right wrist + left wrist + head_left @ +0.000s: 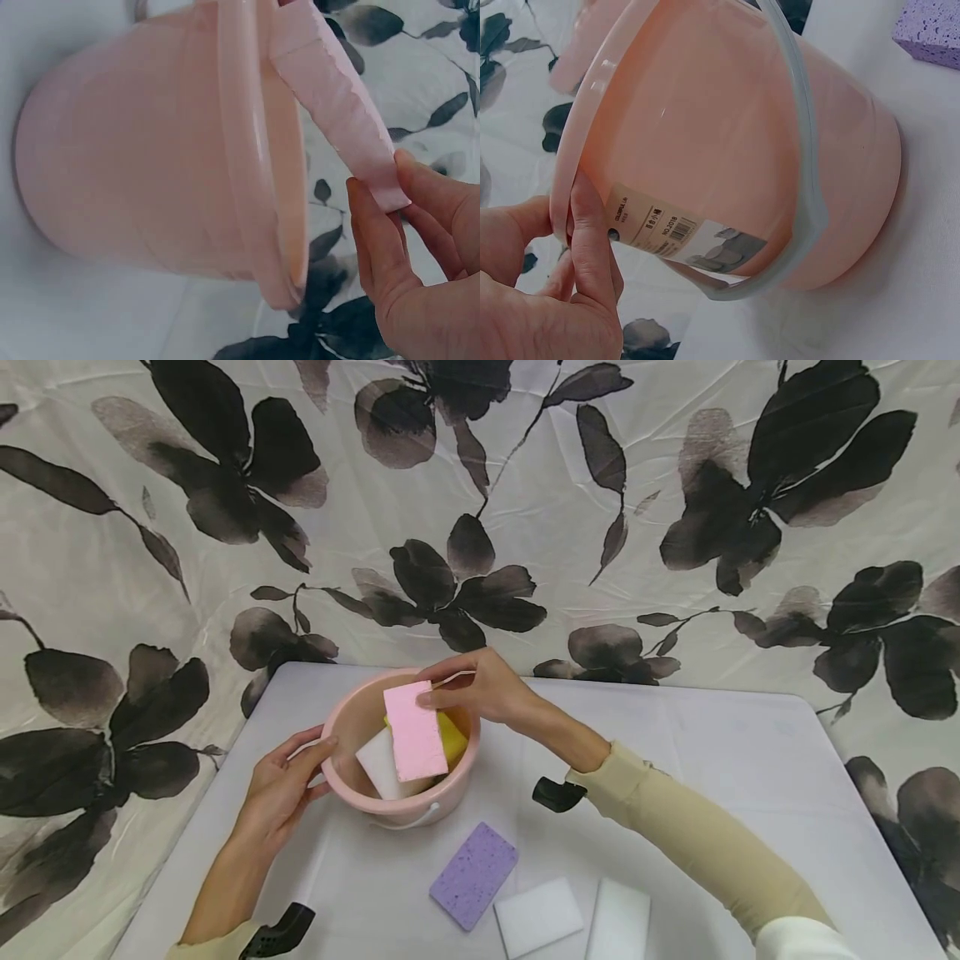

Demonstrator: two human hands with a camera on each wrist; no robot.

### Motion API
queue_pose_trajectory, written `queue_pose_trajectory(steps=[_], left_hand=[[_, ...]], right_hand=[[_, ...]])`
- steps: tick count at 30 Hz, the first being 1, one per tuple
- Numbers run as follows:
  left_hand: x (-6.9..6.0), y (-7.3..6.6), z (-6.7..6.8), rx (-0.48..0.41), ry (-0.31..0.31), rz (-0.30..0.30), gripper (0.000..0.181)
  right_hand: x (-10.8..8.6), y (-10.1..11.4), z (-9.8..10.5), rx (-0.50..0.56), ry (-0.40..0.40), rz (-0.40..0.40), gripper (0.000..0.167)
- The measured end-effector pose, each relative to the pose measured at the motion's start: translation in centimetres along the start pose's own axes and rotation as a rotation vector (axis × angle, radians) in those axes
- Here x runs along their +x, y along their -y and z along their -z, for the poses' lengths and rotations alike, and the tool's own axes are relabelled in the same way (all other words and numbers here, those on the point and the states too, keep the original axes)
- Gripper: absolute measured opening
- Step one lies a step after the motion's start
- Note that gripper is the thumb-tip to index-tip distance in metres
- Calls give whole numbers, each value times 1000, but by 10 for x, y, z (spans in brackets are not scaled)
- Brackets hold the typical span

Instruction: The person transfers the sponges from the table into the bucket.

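A pink sponge (415, 735) is pinched at its upper end by my right hand (480, 689), above the mouth of a pink bucket (442, 802). The right wrist view shows the sponge (345, 112) tilted over the rim, between thumb and fingers. My left hand (281, 781) pinches the bucket's left rim, and in its wrist view the thumb and fingers (591, 240) lie on both sides of that rim. Inside the bucket are a white sponge (381, 764) and a yellow sponge (452, 741), partly hidden by the pink one.
On the white table (712, 777), in front of the bucket, lie a purple sponge (474, 877) and two white sponges, one tilted (538, 917) and one more upright (618, 920). A pale handle (810, 187) hangs down the bucket's side by a label (682, 232). Floral cloth (570, 552) hangs behind.
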State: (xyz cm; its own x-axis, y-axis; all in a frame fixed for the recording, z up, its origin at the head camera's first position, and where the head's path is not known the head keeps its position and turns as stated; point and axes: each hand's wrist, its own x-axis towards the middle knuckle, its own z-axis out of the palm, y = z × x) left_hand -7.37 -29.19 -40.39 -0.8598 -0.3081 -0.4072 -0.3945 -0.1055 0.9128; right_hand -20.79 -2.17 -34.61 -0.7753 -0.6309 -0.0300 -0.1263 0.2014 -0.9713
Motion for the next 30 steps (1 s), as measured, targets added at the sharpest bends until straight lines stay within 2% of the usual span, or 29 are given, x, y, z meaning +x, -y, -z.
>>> queue_pose_trajectory(steps=[6,15,19,24,30], left_hand=[[0,0,-1,-6,2,-1,66],[1,0,-1,9,-14,11,67],[2,0,-1,14,-7,4,68],[3,-1,-1,12,0,9,67],[2,-1,-2,26,-4,27,70]], right_hand=[[12,-6,-17,-66,14,2,32],[30,-16,-44,-228,64,99,27],[34,-18,-54,-261,59,99,25],[37,-20,-61,-303,43,89,25],[38,-22,-63,-407,59,174,25]])
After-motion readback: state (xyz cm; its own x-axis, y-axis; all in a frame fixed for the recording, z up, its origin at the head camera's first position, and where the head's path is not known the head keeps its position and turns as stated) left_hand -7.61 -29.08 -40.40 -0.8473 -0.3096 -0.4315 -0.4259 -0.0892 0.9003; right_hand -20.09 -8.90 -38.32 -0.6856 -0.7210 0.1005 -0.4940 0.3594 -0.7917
